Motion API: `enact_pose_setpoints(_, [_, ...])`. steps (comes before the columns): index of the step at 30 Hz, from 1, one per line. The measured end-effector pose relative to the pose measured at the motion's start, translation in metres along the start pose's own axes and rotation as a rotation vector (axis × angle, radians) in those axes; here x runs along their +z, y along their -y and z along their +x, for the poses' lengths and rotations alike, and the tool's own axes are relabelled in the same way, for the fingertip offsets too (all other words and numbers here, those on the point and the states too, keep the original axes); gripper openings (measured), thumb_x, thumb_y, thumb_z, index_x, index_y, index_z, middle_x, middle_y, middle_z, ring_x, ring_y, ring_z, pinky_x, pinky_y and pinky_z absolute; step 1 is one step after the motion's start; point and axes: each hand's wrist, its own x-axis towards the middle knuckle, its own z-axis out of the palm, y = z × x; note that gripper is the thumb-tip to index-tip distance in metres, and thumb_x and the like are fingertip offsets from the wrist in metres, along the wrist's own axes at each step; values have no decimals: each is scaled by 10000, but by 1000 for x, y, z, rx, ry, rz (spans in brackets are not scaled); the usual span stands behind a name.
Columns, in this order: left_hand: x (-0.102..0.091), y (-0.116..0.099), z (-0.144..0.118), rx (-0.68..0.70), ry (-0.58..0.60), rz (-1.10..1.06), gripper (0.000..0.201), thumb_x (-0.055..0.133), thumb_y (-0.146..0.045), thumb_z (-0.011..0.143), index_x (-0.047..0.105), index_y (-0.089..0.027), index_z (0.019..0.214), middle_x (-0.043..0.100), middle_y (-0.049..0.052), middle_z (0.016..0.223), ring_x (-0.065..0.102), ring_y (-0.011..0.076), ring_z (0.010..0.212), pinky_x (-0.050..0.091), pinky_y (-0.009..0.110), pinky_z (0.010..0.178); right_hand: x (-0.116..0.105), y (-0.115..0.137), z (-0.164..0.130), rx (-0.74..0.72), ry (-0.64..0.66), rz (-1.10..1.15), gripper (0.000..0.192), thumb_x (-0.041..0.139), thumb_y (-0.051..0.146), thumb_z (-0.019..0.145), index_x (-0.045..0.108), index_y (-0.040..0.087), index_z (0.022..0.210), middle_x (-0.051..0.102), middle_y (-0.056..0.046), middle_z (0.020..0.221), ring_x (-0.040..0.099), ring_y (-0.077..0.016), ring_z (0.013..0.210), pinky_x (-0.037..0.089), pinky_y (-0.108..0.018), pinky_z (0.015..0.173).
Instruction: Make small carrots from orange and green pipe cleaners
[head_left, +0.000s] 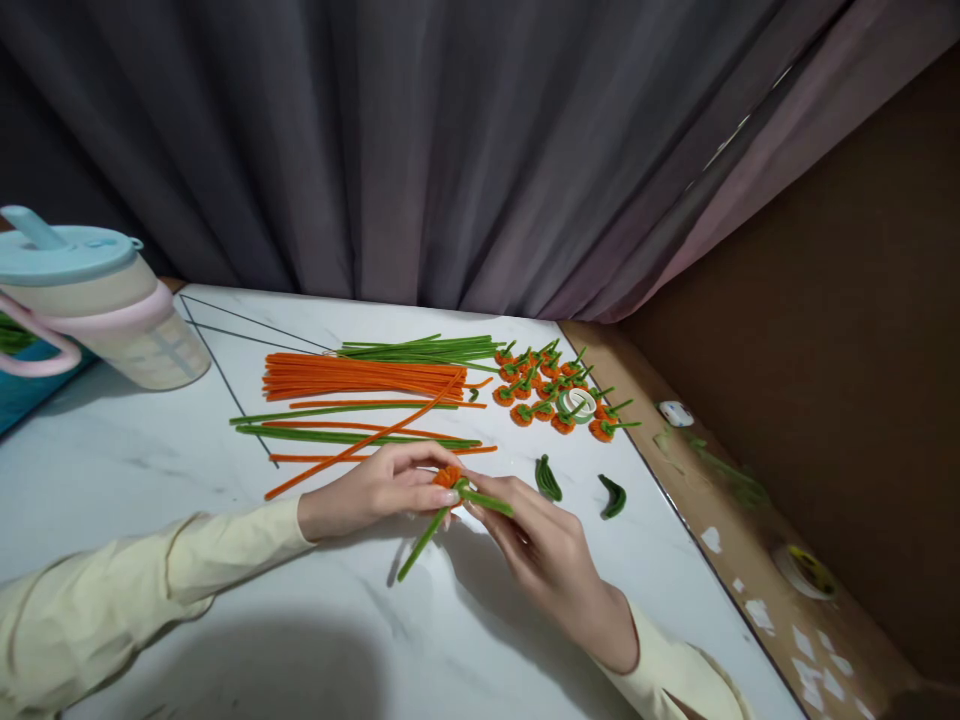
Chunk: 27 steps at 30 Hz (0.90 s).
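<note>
Left hand: the left hand [375, 487] lies low over the white marble-patterned counter [135, 470], its fingers [420, 478] pressed together on a small orange coiled pipe-cleaner bud [448, 476].
Right hand: the right hand [544, 545] meets it from the other side, fingers pinching a green fuzzy pipe-cleaner stem [450, 515] just below the bud.
Stem: it runs out both ways from the fingertips, one end slanting down toward the person, the other short end pointing away past the right fingers.
Hidden: most of the bud is covered by the fingertips; how stem and bud join cannot be made out.
Beyond the fingers: loose orange straight pipe cleaners [360, 377] and green straight pipe cleaners [420, 349], well apart.
Right of the fingers: two green folded leaf pieces [548, 478], near.
Further off: a cluster of finished orange buds with green stems [555, 390], blurred together.
Cut off: a cream jug with a blue lid [97, 300] at the frame edge.
</note>
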Motion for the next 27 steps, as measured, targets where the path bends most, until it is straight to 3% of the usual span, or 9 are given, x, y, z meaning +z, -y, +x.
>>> enact_pose_setpoints(4, [2,-2,-3,66,-80,141,234,687,-263,757,602,-174,956,646,26,892,609,168,848,471,264,772,-8,7,9,318,124,229,126,440,243,924,467,175,1027,648,-33,786,524,-95,558,380,-185,458])
enact_pose_setpoints(9, [5,0,-6,136,-75,331,235,651,-313,782,603,-166,959,613,52,946,583,129,702,498,217,600,-21,11,23,472,308,347,353,332,424,964,496,161,796,565,9,653,409,-68,517,324,-185,478])
enact_pose_setpoints(15, [8,-1,-8,277,-43,518,189,618,-252,794,605,-170,963,590,66,959,576,162,838,551,226,681,-23,9,32,376,470,206,349,444,455,917,491,166,728,394,75,507,334,-56,448,254,-176,433])
enact_pose_setpoints(20, [6,-4,-8,253,-3,549,228,643,-283,784,586,-169,973,578,50,941,596,150,809,562,236,704,-27,10,31,173,536,53,219,401,311,949,477,174,797,413,75,518,360,-64,443,268,-185,470])
enact_pose_setpoints(24, [4,-3,-8,223,23,511,294,682,-294,757,563,-188,1003,562,39,960,614,133,759,548,218,655,-29,11,27,120,587,-130,197,369,309,962,481,181,863,484,40,583,426,-90,481,297,-193,493])
enact_pose_setpoints(27, [3,0,-8,323,53,559,267,669,-267,780,572,-198,1019,592,49,955,613,143,788,530,224,689,-30,11,24,99,585,-169,220,351,325,969,488,181,875,498,25,590,439,-101,485,310,-196,497])
